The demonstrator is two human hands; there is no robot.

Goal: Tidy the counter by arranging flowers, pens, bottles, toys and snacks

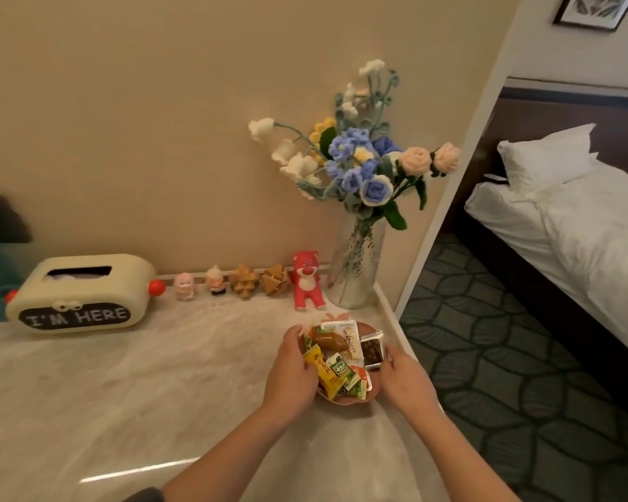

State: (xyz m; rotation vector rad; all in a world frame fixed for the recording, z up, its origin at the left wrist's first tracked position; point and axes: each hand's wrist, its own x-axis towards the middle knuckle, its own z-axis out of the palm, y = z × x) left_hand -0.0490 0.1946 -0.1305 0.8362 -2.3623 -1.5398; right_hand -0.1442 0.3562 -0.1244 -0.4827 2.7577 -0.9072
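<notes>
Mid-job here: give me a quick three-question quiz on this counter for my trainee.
1. True or false: the left hand and right hand both hold the snack dish.
2. Which toy stands right beside the vase? A) wooden puzzle B) red bear C) pink figurine
3. Fill in: the tissue box reads "I'M ____".

Key: 1 true; 2 B; 3 HERE.

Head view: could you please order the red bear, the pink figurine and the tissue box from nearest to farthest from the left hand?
1. Red bear, behind the left hand gripping the snack dish.
2. Pink figurine, farther left along the wall.
3. Tissue box, far left.
</notes>
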